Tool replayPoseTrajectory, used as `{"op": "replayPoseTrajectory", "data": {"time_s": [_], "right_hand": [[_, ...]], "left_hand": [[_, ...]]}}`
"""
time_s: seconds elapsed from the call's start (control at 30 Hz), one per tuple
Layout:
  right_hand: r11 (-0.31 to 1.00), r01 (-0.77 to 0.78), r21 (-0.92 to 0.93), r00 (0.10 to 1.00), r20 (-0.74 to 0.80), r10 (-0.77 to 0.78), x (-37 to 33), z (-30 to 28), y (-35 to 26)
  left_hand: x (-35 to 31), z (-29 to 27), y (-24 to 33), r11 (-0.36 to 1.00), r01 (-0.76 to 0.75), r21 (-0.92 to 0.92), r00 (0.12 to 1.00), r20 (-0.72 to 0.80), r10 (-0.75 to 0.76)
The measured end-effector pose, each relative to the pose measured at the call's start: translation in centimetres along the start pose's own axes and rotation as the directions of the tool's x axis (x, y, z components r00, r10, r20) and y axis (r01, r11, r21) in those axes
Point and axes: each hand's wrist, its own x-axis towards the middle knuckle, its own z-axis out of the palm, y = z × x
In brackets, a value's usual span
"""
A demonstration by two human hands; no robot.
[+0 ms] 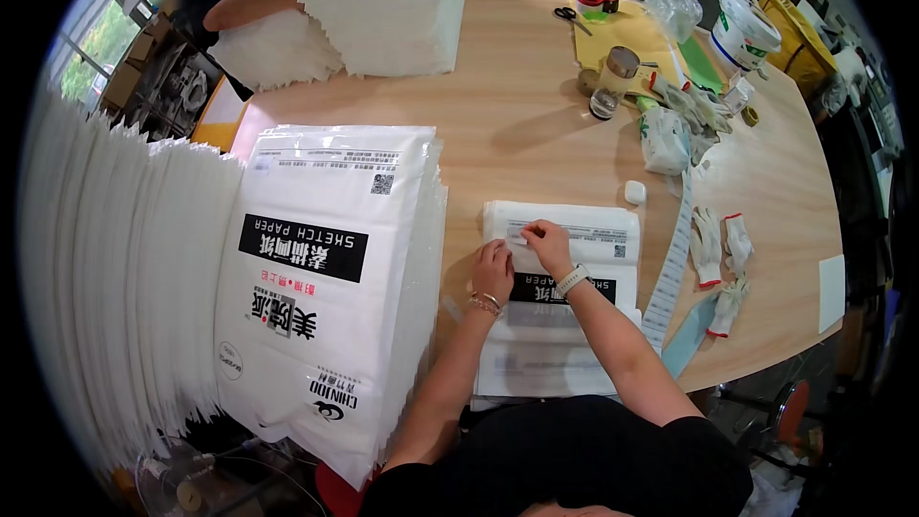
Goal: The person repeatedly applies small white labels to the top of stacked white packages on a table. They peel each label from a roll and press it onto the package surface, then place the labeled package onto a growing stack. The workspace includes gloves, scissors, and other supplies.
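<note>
A white plastic-wrapped pack of sketch paper (565,349) with a black printed band lies on the table in front of me. My right hand (549,249), a pale watch strap on its wrist, pinches a small pale label (518,234) over the pack's far left part. Close beside it, my left hand (493,273) rests at the pack's left edge with its fingers bent together; what they hold, if anything, is hidden. A long strip of printed labels (669,278) runs along the pack's right side.
Large stacked packs (330,278) rise at my left, beside a tall row of white packs (124,278). Another pile (402,10) stands at the far left, near a person's arm (251,11). Gloves (706,249), a jar (613,81), scissors (572,19) and a bucket (743,33) lie right.
</note>
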Motion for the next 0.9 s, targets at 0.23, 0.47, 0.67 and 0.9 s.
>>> {"op": "replayPoseTrajectory", "data": {"time_s": [0.23,0.47,0.67,0.9], "right_hand": [[1.0,0.001,0.021,1.0,0.001,-0.001,0.4,0.3,-0.4],[1.0,0.004,0.014,1.0,-0.005,-0.004,0.5,0.7,0.5],[0.933,0.163,-0.32,0.986,0.036,-0.16,0.4,1.2,0.4],[0.816,0.059,-0.575,0.968,-0.165,-0.187,0.1,-3.4,-0.2]], "left_hand": [[0.6,-0.5,0.3,0.997,-0.064,0.036,0.998,-0.013,0.065],[0.7,-0.8,0.5,0.993,-0.097,0.065,0.993,0.069,0.092],[0.2,0.0,-0.1,0.992,-0.093,0.087,0.994,0.07,0.087],[0.1,0.3,-0.4,0.996,-0.061,0.061,0.984,0.173,0.05]]}}
